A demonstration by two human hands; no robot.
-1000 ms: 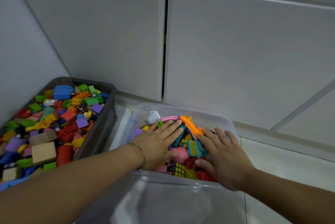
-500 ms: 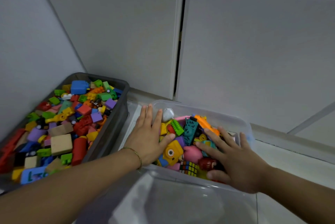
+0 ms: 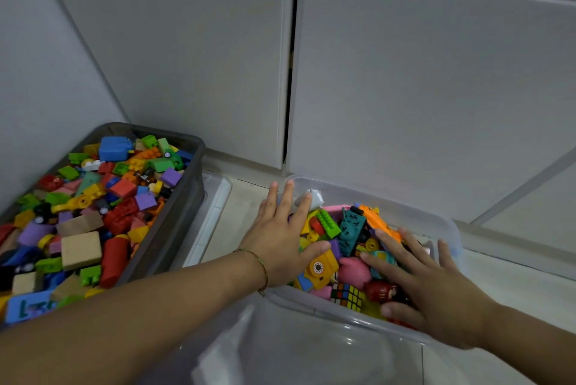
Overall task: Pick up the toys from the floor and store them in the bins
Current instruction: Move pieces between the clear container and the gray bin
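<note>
A clear plastic bin (image 3: 442,222) on the floor holds mixed toys: an orange toy camera (image 3: 322,267), a puzzle cube (image 3: 347,295), a pink figure (image 3: 353,272) and an orange toy (image 3: 375,221). My left hand (image 3: 282,238) lies flat with straight fingers over the bin's left rim, thumb on the toys. Over the toys at the bin's right side my right hand (image 3: 427,285) is spread flat. Left of it a dark grey bin (image 3: 184,197) is heaped with coloured building blocks (image 3: 93,210).
White cupboard doors (image 3: 405,72) rise right behind both bins, and a white wall (image 3: 37,72) closes the left side. A clear lid (image 3: 215,207) lies between the bins. A translucent plastic surface (image 3: 296,350) fills the near foreground. Pale floor tiles (image 3: 514,285) extend to the right.
My left hand slid from the middle of the toys to the clear bin's left rim. My right hand stayed pressed on the toys at the right. The view shifted left.
</note>
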